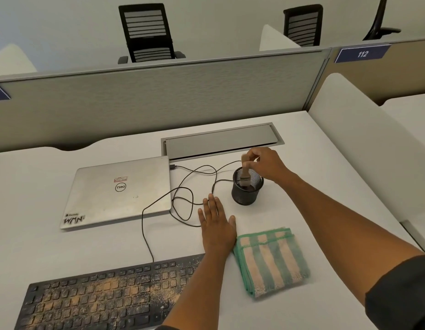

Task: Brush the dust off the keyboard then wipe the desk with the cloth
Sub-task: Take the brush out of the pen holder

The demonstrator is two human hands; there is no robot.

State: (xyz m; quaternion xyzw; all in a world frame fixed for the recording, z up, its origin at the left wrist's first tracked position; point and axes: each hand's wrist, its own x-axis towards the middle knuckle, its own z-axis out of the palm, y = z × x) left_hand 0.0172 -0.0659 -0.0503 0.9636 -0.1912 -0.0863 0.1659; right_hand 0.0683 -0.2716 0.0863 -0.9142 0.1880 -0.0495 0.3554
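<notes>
Pinching the brush (244, 170) in the cup (247, 186), right hand (266, 163) nears desk's (40, 246) back edge.

Lower left of the frame, the keyboard (104, 298) runs off the bottom edge, and the left forearm crosses over its right end, hiding the keys there. Centre right, the brush (244, 172) sits in the mesh cup (247, 186); its bristles sink below the rim, out of sight, and the right hand (266, 163) covers the handle's top. The cable (183, 206) slips under the left hand (216, 225), so its run there can't be traced. Stickers on the laptop (121, 191) are too small to read fully. Lower right, the dark sleeve (401, 294) is cut by the frame's corner.
</notes>
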